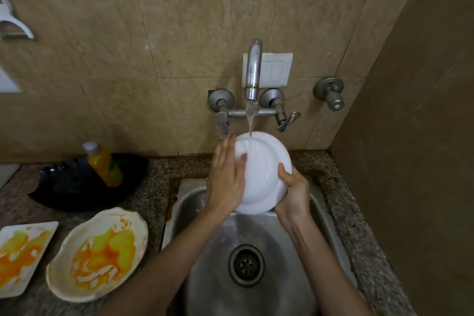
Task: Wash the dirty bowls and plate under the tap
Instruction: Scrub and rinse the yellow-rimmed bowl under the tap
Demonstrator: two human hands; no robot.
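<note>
Above the sink (202, 274), close under the tap (252, 72), a white shallow bowl (264, 174) is held tilted with its inner face toward the camera, and the water (250, 126) falls onto its upper part and runs down toward the drain (246, 264) at the sink's bottom. The right hand (293, 192) is clamped on the bowl's lower right rim, thumb over the front edge and fingers curled behind. The left hand (227, 177) lies flat against the bowl's left side, fingers straight and together, holding nothing. The step in hand looks like the rub-and-rinse of this first piece, and its visible face already appears clean of stains. On the desk (354, 213) left of the sink wait a wavy-edged bowl (100, 251) smeared with orange and yellow sauce and, further left from the sink at the frame's edge, a rectangular plate (23, 254) equally smeared; neither is washed yet, so the task seems about a third along. Behind them, also left of the sink, a yellow bottle (105, 164) stands in front of a black pan (77, 187). The next move likely calls for turning the wet bowl to rinse its back with a firm hold, since the glaze is slippery, then finding it a spot away from the dirty pieces before reaching left for the wavy-edged bowl
</note>
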